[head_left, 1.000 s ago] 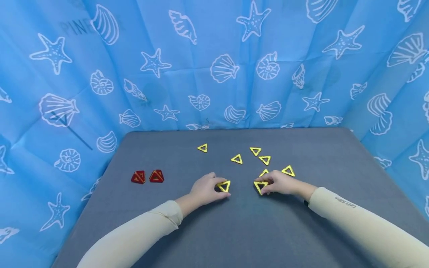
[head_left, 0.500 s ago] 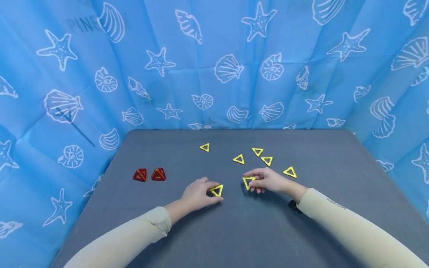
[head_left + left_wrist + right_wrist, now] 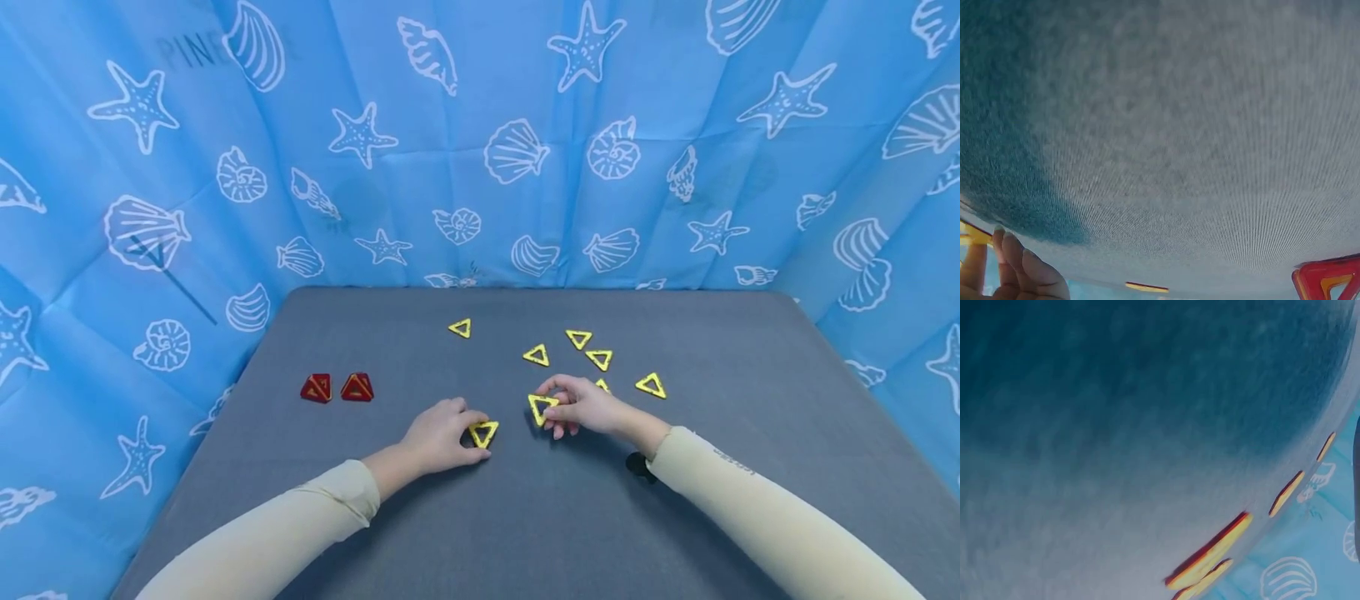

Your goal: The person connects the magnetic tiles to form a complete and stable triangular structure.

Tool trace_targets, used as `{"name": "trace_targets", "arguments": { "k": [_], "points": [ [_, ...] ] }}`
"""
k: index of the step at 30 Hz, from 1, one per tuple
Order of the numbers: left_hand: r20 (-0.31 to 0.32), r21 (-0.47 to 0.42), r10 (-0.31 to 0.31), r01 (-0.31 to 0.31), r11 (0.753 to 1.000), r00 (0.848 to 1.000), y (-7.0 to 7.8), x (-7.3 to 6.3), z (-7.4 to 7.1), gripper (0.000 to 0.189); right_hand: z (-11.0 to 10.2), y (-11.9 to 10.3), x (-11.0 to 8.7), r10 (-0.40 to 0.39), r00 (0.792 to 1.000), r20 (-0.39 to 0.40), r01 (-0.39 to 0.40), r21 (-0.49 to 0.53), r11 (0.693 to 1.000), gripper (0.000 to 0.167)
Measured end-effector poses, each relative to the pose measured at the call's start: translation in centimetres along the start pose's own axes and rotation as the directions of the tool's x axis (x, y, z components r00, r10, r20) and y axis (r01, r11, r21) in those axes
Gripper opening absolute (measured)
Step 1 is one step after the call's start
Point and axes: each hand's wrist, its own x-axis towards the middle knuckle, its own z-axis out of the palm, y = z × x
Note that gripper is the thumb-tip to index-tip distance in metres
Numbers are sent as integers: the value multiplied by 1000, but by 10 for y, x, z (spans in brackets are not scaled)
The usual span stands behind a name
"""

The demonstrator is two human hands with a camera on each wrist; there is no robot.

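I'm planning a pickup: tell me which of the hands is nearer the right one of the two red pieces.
Left. The left hand is right of that red piece and nearer the person; the right hand is much farther right.

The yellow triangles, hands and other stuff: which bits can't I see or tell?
Head view: the yellow triangle behind the right hand, hidden by it except a tip.
Head view: the sleeve print, too small to read.
Left wrist view: the red triangular piece, cut off by the edges.
Right wrist view: what the dark shape is, cut off by the right edge.
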Motion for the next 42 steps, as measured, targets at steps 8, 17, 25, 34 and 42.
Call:
{"name": "trace_targets", "arguments": {
  "k": [8, 17, 25, 34, 42],
  "points": [
    [77, 27, 92, -94, 995, 993, -6, 5, -2, 49, 7, 2, 1, 76, 997, 17, -77, 68, 995, 27],
    [36, 10, 26, -26, 1000, 999, -6, 2, 1, 53, 10, 3, 5, 124, 992, -27, -118, 161, 980, 40],
    [9, 9, -8, 7, 1000, 1000, -2, 4, 7, 50, 16, 2, 10, 114, 991, -66, -108, 87, 990, 43],
    [50, -91, -43, 47, 995, 998, -1, 9, 5, 49, 27, -1, 18, 75, 994, -85, -81, -67, 994, 41],
    [14, -72, -72, 72, 995, 997, 4, 11, 7, 46, 35, -5, 23, 47, 996, -75, -56, -122, 991, 41]
  ]
}}
